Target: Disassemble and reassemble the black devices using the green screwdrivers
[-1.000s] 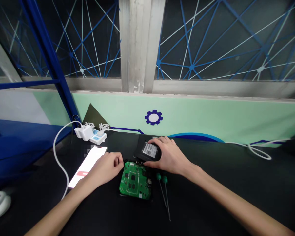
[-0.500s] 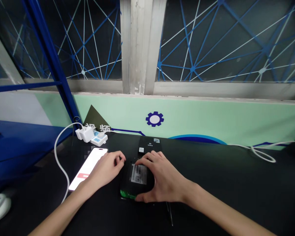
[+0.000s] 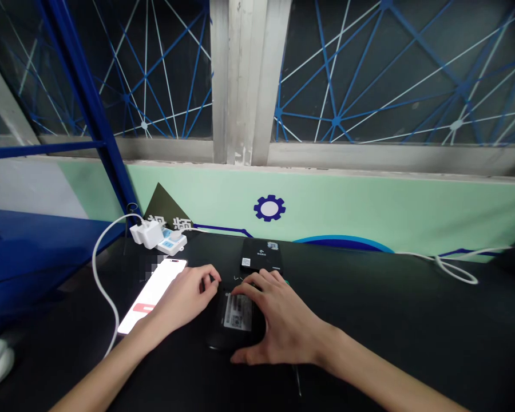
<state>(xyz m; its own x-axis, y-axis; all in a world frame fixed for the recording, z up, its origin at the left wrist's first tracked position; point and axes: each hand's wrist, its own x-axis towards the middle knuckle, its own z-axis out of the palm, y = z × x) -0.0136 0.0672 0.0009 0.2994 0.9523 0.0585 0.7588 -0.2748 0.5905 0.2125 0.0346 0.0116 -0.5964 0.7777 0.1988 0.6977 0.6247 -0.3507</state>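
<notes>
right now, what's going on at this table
A person's right hand holds a black case, spread across its right side, with a white label facing up. The left hand is loosely curled near the case's far left corner, partly hiding a lit phone. A second black box lies beyond the case.

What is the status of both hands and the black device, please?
Right hand around black device, label up. Left hand curled beside it, contact unclear. Thin metal shaft partly hidden by right hand.
</notes>
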